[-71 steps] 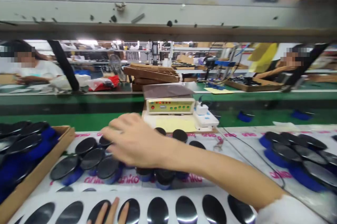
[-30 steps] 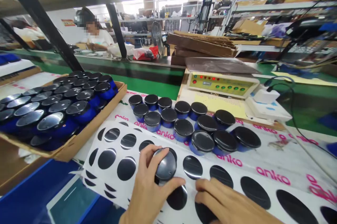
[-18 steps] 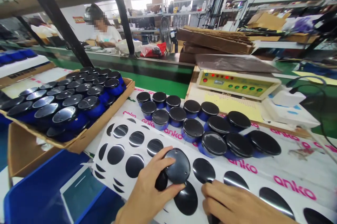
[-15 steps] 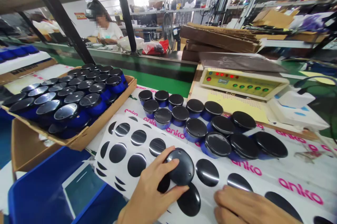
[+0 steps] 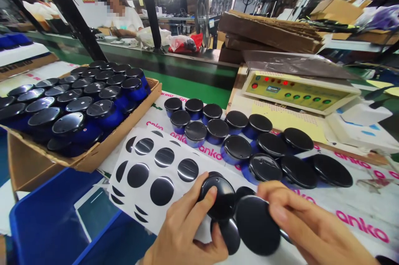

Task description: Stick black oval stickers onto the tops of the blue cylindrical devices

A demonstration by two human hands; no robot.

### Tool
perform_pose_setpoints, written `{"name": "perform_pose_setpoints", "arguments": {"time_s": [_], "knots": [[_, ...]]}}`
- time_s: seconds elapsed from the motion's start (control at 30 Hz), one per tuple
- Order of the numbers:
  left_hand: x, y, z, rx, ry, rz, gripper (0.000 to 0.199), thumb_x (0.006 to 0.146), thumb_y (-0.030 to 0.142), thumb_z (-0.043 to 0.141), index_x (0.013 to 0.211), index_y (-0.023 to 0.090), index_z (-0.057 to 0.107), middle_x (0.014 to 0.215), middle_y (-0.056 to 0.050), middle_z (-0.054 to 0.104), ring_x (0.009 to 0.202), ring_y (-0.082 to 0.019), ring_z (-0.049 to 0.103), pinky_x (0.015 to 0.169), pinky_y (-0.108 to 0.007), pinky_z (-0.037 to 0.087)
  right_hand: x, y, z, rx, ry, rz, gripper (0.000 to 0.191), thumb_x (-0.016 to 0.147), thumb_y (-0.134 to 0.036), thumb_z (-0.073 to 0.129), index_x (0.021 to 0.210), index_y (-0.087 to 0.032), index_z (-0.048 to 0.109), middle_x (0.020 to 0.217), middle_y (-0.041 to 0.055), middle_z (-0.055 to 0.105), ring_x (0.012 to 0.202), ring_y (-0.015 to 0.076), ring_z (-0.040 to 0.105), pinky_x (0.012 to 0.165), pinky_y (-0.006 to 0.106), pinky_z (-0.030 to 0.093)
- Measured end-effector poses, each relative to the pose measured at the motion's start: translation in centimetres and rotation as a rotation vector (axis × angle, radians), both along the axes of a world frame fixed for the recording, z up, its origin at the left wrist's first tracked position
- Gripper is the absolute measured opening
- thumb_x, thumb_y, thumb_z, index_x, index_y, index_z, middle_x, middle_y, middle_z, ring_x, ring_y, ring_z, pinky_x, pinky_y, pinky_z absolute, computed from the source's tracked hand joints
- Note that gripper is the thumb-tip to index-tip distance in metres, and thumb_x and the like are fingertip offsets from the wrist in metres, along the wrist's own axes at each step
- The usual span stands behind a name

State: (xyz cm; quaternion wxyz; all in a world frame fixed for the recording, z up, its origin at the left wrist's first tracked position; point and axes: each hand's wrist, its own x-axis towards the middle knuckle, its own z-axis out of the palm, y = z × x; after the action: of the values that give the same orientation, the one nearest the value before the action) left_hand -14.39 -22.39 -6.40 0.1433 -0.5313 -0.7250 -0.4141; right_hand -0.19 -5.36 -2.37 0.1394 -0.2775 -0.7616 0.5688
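Note:
My left hand (image 5: 190,219) grips a round black-topped piece (image 5: 220,199) over the sticker sheet, thumb and fingers around its edge. Between the thumb and fingers of my right hand (image 5: 308,215) is a black round sticker (image 5: 258,225), held by its edge just right of that piece. Beneath both hands lies a white sheet (image 5: 124,188) with rows of black round stickers. Behind the hands stand several blue pieces with black tops (image 5: 236,148) on the table covering.
A cardboard tray (image 5: 149,99) full of blue, black-topped pieces stands at left, above a blue bin (image 5: 40,223). A control box (image 5: 299,90) with lit lights stands at back right. Stacked cardboard (image 5: 268,34) lies behind it. A person (image 5: 124,20) sits across the green bench.
My right hand has risen from the sheet with a black round sticker and come closer to my left hand. The view has shifted slightly.

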Motion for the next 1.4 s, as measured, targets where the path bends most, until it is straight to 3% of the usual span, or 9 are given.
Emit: {"name": "perform_pose_setpoints", "arguments": {"time_s": [0.13,0.33,0.47,0.53,0.73,1.1,1.4], "knots": [[0.2,-0.1,0.2,-0.096,0.014,0.042,0.054,0.070,0.012,0.054,0.123,0.012,0.051,0.131,-0.015,0.055,0.108,-0.024,0.062,0.087,-0.029,0.056,-3.5,-1.6,0.0,-0.302,-0.014,0.070,0.029,0.088,-0.050,0.050,0.076,-0.025,0.057,0.100,0.0003,0.051,0.085,0.0145,0.052,0.069,0.020,0.046],[0.9,-0.1,0.6,-0.133,-0.262,0.124,0.058,0.070,0.018,0.058,0.126,0.023,0.044,0.129,-0.008,0.057,0.107,-0.025,0.063,0.084,-0.031,0.058,-4.5,-1.7,-0.8,-0.399,0.025,0.043,0.030,0.087,-0.048,0.053,0.071,-0.023,0.053,0.097,-0.0012,0.048,0.084,0.0126,0.048,0.071,0.019,0.042],[0.9,0.2,0.2,-0.182,-0.431,0.125,0.099,0.057,0.025,0.083,0.138,0.031,0.026,0.125,-0.005,0.061,0.104,-0.027,0.065,0.085,-0.037,0.058,-4.6,-1.9,-0.7,-0.365,0.030,0.043,0.031,0.086,-0.049,0.055,0.069,-0.023,0.053,0.093,-0.0010,0.047,0.082,0.0120,0.048,0.071,0.018,0.043],[0.6,0.4,-0.1,-0.154,-0.450,0.073,0.107,0.055,0.021,0.086,0.139,0.034,0.020,0.124,-0.003,0.062,0.106,-0.025,0.064,0.090,-0.038,0.056,-4.7,-1.9,-0.5,-0.346,0.031,0.044,0.032,0.085,-0.049,0.056,0.068,-0.022,0.054,0.092,-0.0006,0.048,0.081,0.0120,0.049,0.070,0.017,0.045],[0.4,0.5,-0.4,-0.121,-0.480,0.046,0.101,0.060,0.019,0.084,0.138,0.034,0.022,0.126,-0.002,0.061,0.108,-0.023,0.063,0.093,-0.036,0.054,-4.8,-1.9,-0.3,-0.231,0.000,0.074,0.028,0.087,-0.044,0.054,0.070,-0.023,0.054,0.092,0.0007,0.050,0.085,0.0135,0.052,0.075,0.019,0.047],[0.4,0.5,-0.9,-0.069,-0.391,0.036,0.086,0.072,0.032,0.076,0.141,0.028,0.024,0.124,-0.005,0.061,0.106,-0.022,0.064,0.090,-0.033,0.056,-5.0,-2.2,-0.3,-0.009,0.039,0.073,0.025,0.089,-0.038,0.052,0.069,-0.023,0.049,0.086,0.0014,0.051,0.082,0.0151,0.054,0.071,0.024,0.050],[0.2,0.5,-0.9,-0.078,-0.310,0.015,0.081,0.077,0.033,0.072,0.142,0.023,0.025,0.125,-0.008,0.061,0.107,-0.022,0.063,0.090,-0.031,0.056,-5.2,-2.0,0.7,0.230,-0.055,0.165,0.025,0.092,-0.037,0.045,0.070,-0.024,0.044,0.079,0.0010,0.052,0.071,0.0153,0.054,0.058,0.025,0.045]]}}
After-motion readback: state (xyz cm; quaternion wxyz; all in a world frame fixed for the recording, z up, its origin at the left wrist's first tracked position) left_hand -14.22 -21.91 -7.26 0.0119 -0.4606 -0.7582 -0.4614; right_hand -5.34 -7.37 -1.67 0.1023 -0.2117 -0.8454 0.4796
